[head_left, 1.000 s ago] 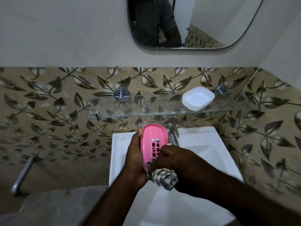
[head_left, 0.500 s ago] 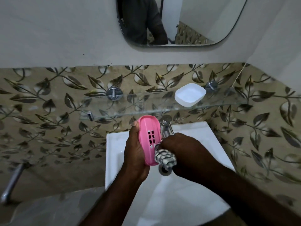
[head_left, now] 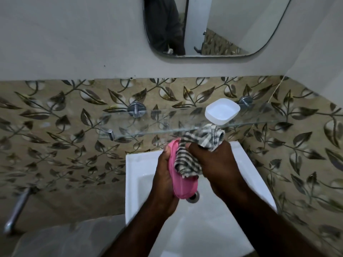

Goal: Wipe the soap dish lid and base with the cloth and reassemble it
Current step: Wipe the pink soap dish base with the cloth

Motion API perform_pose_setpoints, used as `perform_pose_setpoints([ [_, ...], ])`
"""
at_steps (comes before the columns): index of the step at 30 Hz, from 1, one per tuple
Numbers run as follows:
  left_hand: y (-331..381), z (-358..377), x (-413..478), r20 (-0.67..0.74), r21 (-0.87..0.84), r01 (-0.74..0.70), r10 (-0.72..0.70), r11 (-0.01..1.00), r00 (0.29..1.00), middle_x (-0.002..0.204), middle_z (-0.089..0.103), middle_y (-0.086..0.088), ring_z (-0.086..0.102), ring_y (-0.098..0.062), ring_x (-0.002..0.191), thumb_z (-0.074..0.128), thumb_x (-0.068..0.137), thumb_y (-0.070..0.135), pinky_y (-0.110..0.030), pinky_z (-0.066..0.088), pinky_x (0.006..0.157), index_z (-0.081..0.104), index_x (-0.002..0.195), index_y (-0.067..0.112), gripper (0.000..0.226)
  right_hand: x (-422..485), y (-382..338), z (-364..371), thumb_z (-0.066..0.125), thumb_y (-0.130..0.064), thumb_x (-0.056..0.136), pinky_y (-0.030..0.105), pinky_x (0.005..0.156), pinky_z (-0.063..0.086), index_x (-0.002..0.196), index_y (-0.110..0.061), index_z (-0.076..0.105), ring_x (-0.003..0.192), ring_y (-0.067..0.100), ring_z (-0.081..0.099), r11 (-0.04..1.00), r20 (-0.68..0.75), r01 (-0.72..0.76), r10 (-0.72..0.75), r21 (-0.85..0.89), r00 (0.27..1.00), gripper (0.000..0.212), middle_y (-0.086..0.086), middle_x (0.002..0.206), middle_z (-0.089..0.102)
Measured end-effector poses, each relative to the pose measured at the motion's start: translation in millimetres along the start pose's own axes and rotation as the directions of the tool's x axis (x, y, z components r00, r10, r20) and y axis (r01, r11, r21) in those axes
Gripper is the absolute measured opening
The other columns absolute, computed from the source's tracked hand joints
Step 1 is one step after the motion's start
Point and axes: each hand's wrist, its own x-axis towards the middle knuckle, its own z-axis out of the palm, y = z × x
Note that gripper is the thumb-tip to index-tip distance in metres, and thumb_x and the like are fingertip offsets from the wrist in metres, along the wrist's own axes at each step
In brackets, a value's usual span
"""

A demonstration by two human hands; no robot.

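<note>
Wiping is under way and, by the look of it, about half done. The left hand holds the pink oval plastic soap dish piece on edge over the white ceramic basin, its fingers wrapped round the piece's left rim. The right hand has its fingers clenched on the black-and-white checked cloth and presses it against the pink piece's face, with a loose end bunched above the knuckles. The white rounded-square plastic soap dish piece sits apart, hollow up, at the right of the clear glass wall shelf on the far wall. Whether it has been wiped cannot be told. The two pieces are not yet put back together.
</note>
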Motion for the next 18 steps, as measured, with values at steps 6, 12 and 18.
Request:
perform_pose_setpoints([
  [6, 2, -2, -2, 0.025, -0.010, 0.005, -0.005, 1.000, 1.000, 0.105, 0.074, -0.011, 0.071, -0.019, 0.095, 0.045, 0.084, 0.044, -0.034, 0.053, 0.085, 0.077, 0.095, 0.012, 0.047, -10, -3, 11, 0.070, 0.003, 0.071, 0.022, 0.067, 0.055, 0.080, -0.016, 0.072, 0.075, 0.008, 0.070, 0.882, 0.245, 0.373, -0.309, -0.287, 0.919, 0.021, -0.002, 0.079, 0.074],
  [12, 9, -5, -1, 0.035, 0.094, -0.037, 0.034, 0.995, 0.999, 0.090, 0.075, -0.009, 0.070, -0.022, 0.078, 0.045, 0.080, 0.052, -0.037, 0.053, 0.076, 0.074, 0.096, 0.017, 0.048, 15, -8, -3, 0.069, -0.018, 0.064, 0.037, 0.072, 0.053, 0.089, -0.018, 0.065, 0.080, 0.019, 0.064, 0.602, 0.356, 0.576, -0.454, -0.553, 0.817, 0.025, -0.003, 0.086, 0.067],
  [18, 14, -9, -4, 0.018, 0.245, -0.083, 0.081, 0.966, 0.997, 0.107, 0.073, -0.008, 0.068, -0.026, 0.097, 0.044, 0.077, 0.058, -0.044, 0.053, 0.088, 0.063, 0.118, 0.023, 0.057, 17, 20, -8, 0.069, -0.020, 0.075, 0.033, 0.067, 0.055, 0.080, -0.022, 0.065, 0.071, 0.007, 0.066, 0.807, 0.055, 0.221, -0.229, -0.548, 0.972, 0.006, -0.007, 0.073, 0.070],
])
